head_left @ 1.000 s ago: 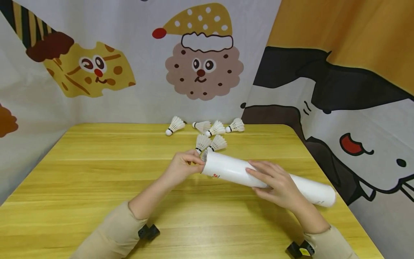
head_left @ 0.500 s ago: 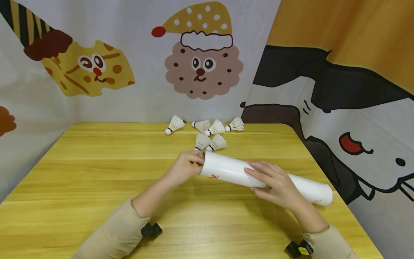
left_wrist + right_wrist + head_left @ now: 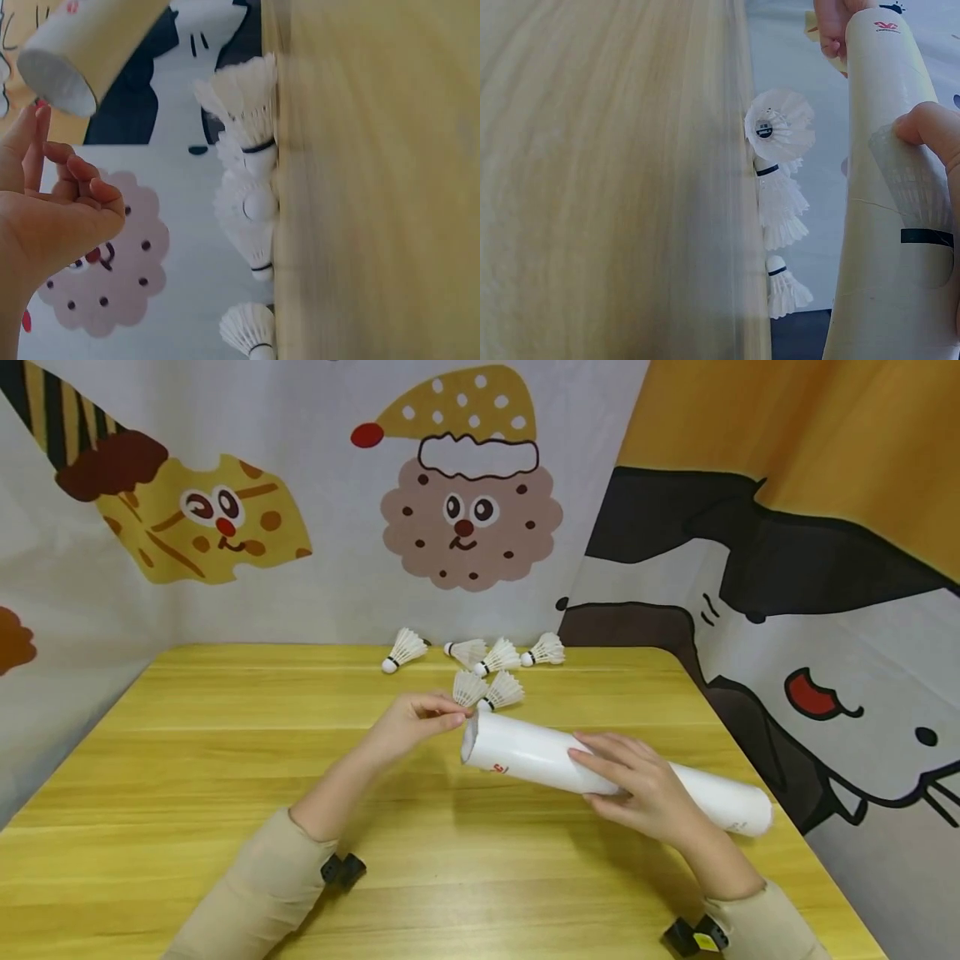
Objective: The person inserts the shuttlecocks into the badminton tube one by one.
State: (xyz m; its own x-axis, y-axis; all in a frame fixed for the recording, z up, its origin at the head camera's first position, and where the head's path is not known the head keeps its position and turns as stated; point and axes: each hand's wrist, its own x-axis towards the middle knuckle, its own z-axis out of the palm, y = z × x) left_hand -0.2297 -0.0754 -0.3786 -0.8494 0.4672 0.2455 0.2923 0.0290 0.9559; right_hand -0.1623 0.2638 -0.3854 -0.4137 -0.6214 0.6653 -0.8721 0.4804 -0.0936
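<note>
A white shuttlecock tube (image 3: 525, 752) is held aslant above the table, its mouth facing left. My right hand (image 3: 637, 781) grips it around the middle, fingers over the top and thumb on the near side. A shuttlecock picture is printed on its wall in the right wrist view. My left hand (image 3: 408, 722) is just outside the tube's mouth, thumb and forefinger stretched toward the rim. In the left wrist view the other fingers of this hand (image 3: 67, 184) are loosely bent, and nothing shows between them. The tube's mouth (image 3: 60, 82) shows a pale inner wall.
Several white feather shuttlecocks lie toward the back of the table: one alone at the left (image 3: 405, 649), a row to its right (image 3: 498, 657), and two nearer ones just behind the tube, including this shuttlecock (image 3: 504, 690). A printed curtain (image 3: 300, 610) hangs behind the wooden table (image 3: 225, 777).
My left hand's fingers were at and inside the tube's mouth; they have drawn back to the left and up, uncovering the opening. The right hand and tube have stayed nearly in place.
</note>
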